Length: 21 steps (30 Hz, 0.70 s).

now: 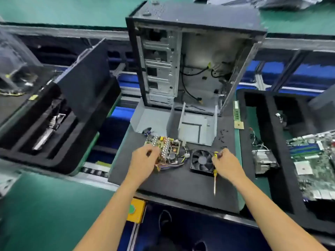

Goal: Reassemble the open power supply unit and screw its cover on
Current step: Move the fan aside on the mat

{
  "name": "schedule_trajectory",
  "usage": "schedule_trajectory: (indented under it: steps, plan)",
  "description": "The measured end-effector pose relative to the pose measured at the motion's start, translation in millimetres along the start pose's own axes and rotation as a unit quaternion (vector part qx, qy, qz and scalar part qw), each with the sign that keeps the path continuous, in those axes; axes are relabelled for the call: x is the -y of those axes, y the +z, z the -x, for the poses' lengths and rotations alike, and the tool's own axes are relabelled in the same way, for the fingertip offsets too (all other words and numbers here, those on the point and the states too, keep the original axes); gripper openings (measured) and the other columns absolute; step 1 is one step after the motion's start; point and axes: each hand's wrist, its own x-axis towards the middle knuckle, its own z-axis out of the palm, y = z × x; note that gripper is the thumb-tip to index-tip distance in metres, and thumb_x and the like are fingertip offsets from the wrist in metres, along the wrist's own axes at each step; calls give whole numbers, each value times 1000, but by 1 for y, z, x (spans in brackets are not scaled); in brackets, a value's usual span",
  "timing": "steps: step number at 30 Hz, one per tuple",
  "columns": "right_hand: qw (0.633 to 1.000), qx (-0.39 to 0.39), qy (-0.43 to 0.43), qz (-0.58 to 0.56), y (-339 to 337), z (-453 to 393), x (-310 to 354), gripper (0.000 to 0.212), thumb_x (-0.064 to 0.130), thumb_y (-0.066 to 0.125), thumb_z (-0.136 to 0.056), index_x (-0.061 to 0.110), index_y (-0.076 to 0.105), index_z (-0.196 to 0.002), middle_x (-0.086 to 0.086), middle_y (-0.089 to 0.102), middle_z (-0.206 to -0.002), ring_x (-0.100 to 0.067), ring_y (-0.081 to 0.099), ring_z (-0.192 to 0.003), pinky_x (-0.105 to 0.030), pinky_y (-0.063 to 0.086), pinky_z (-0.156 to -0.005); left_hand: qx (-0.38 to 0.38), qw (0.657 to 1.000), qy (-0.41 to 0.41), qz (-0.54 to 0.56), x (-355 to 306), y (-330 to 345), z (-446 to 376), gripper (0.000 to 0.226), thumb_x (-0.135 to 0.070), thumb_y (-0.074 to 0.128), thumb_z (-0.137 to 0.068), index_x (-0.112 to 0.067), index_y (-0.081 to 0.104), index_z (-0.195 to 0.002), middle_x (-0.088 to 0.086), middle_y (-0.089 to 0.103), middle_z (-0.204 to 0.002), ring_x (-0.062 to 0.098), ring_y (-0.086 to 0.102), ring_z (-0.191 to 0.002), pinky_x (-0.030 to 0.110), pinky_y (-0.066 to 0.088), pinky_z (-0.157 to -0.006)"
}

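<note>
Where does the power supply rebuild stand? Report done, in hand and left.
Done: nothing fitted yet; the grey housing sits empty and the cover panel lies loose beside it. In hand: the left hand grips the circuit board, and the right hand holds the screwdriver beside the fan. Left: seat board and fan, close the cover, drive the loose screws.

Upright at the back of our black mat (181, 183): open computer case (192, 57), side panel off, black cables hanging loose inside. We note a green memory stick (236, 110) just right of it. Right side: black foam tray (272, 134) holding a motherboard (315, 163), with a finned heatsink (263, 160) beside it. Left side: another black foam tray (52, 127) with a metal part in a slot. Near edge: yellow box with green button (135, 210).
</note>
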Motion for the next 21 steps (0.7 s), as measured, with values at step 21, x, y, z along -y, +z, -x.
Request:
schedule_trajectory:
  steps: [21]
  plan:
    - [992, -52, 86, -74, -13, -27, 18, 14, 13, 33, -100, 10, 43, -110, -12, 57, -95, -29, 54, -79, -30, 43, -62, 67, 984, 64, -153, -22, 26, -98, 14, -30, 55, -90, -20, 55, -79, -9, 54, -78, 15, 51, -82, 31, 37, -64]
